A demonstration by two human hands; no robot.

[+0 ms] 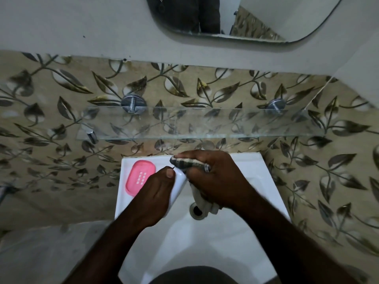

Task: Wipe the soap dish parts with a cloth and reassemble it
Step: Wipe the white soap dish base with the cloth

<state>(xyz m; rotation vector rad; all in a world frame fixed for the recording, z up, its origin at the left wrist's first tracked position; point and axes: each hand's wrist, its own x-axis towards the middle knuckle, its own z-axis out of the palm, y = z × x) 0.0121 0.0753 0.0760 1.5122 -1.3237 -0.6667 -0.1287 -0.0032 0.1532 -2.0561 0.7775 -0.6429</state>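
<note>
A pink soap dish tray (139, 177) with drain slots lies flat on the back left ledge of the white sink (254, 167). My left hand (155, 193) grips a white soap dish part (179, 182) over the basin, thumb on top of it. My right hand (213, 177) holds a striped grey cloth (185, 162) bunched against the upper edge of that white part. A tail of the cloth (202, 199) hangs down under my right hand toward the drain.
The drain hole (197, 211) sits in the basin just below my hands. A glass shelf (194, 124) on two chrome brackets juts out from the leaf-patterned tiles above the sink. A mirror (235, 17) hangs higher on the wall.
</note>
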